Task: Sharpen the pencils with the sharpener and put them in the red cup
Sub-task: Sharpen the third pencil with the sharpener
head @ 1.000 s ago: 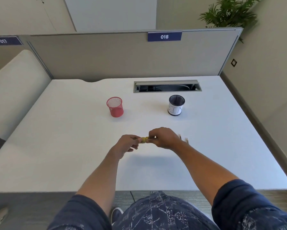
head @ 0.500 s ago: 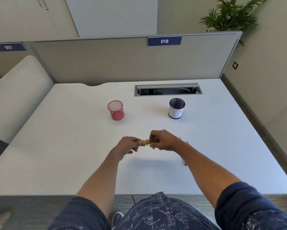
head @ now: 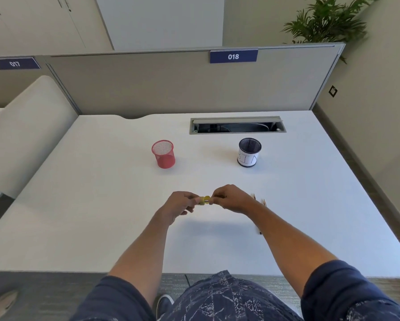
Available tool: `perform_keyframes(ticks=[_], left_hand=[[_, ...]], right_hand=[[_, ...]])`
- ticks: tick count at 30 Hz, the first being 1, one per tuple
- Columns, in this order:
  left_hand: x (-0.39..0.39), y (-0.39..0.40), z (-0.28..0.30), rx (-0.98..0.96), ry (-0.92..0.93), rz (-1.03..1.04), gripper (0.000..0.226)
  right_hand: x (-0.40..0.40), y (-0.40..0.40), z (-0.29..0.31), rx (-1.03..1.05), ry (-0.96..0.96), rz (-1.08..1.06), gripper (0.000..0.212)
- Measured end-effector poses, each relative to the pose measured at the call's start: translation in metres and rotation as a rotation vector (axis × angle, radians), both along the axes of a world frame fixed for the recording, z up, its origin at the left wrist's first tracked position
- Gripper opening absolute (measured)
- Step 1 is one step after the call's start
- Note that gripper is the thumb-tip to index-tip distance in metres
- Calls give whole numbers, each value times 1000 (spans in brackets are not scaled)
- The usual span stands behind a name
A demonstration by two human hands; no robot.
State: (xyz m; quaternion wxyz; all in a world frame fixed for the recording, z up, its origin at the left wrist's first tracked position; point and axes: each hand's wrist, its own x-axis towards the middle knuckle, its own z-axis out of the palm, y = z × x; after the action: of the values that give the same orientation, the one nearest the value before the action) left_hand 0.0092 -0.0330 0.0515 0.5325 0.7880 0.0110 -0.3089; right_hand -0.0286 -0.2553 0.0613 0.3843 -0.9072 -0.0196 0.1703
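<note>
While the left hand [head: 179, 205] pinches a small yellow sharpener [head: 204, 200] and the right hand [head: 231, 199] closes on a pencil hidden in its grip, both hover above the white desk [head: 101, 205]. Turning the pencil straight, with light pressure, should spare the lead. More pencils [head: 259, 201] lie just right of the wrist. Farther back, well apart, stand the red cup [head: 163, 154] — seemingly empty — and a dark cup [head: 249, 152], its contents unseen.
</note>
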Motion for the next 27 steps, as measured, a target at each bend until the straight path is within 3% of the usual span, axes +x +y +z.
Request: perform_keyframes(ticks=[3,8,15,20,25,27], left_hand=[[4,0,0,12,-5,3,16],[7,-1,1,0,-6,50,18],[4,2,0,32,-28,12,12],[2,2,2,30,-17,19,12],[-3,1,3,2,-16,64,10],[-5,2,4,-15,-23,58,9]], right_hand=[[-1,-3,-7,45,-75,-21,16],[2,5,-12,-148,-201,-89,15],[5,6,-9,67,43,-89,22],[-3,5,-10,91,-2,-41,16],[-11,12,-11,-212,-266,-44,15],[-11,15,-9,-228,-241,-56,18]])
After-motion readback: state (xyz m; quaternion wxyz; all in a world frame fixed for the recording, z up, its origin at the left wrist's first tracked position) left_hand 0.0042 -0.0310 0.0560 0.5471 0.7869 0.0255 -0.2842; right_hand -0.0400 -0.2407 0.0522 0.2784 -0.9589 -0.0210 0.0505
